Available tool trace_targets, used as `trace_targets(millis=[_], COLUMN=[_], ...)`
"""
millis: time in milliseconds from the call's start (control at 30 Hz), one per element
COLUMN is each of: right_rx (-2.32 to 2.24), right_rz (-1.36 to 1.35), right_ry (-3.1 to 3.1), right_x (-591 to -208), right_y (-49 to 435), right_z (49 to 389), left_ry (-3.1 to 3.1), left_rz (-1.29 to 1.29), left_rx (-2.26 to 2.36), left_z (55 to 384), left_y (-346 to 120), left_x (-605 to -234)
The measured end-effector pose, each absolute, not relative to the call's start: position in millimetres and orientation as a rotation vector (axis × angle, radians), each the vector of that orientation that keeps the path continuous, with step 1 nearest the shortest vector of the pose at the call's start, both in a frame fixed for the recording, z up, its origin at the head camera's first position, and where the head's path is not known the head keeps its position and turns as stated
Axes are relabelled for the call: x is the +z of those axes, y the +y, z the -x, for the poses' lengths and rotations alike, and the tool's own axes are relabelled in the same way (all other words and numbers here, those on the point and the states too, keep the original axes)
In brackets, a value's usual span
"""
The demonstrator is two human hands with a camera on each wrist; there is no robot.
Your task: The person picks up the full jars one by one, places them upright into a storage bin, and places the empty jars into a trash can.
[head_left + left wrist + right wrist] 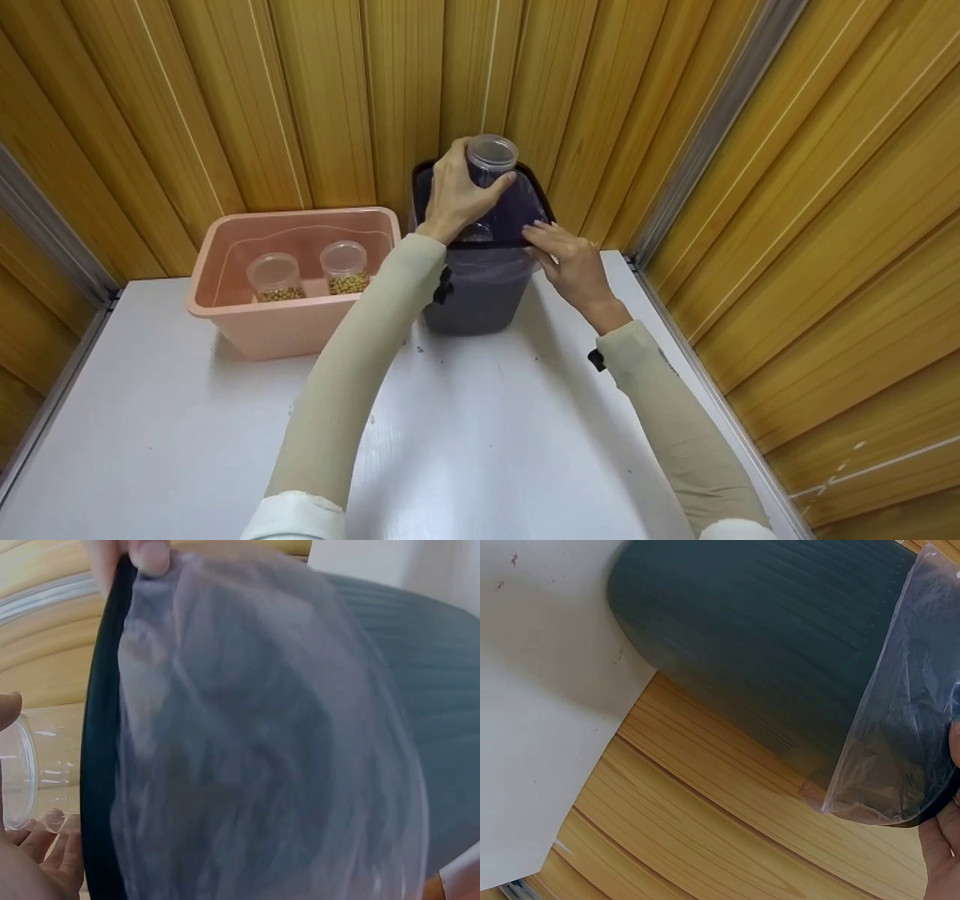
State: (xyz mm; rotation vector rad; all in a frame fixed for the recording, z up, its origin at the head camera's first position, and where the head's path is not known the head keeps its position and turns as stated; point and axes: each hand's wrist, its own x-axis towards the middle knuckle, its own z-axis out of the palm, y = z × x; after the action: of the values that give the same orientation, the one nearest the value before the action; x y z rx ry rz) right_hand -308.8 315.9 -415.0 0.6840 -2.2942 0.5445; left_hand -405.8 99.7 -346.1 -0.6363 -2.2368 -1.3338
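A clear plastic jar (491,154) is held by my left hand (459,193) over the mouth of a dark trash bin (480,300). Thumb and fingers wrap the jar's sides, and its round rim faces up. In the left wrist view the jar (56,757) shows between thumb and fingers, beyond the bin's black rim (105,727). My right hand (566,259) grips the bin's front right rim, with a thin clear bag folded over it. The bag (889,720) hangs down outside the bin in the right wrist view. The bin's bottom inside is hidden.
Left of the bin stands a pink plastic tub (262,330). Two clear jars, one (274,271) left and one (343,259) right, stand inside with yellowish beans or grains in them. Wood-patterned walls (405,97) close in the white table (187,442).
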Motion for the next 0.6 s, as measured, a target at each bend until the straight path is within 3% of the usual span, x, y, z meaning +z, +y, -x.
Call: trace_targets(millis=[600], right_rx=[0.529], right_rz=[-0.686], right_ry=[-2.284], right_x=[-416], right_y=[317], right_z=[306], left_ry=[-2.164], left_rz=[0.566], left_rx=[-1.354], left_z=[419], left_y=[77], left_x=[-353])
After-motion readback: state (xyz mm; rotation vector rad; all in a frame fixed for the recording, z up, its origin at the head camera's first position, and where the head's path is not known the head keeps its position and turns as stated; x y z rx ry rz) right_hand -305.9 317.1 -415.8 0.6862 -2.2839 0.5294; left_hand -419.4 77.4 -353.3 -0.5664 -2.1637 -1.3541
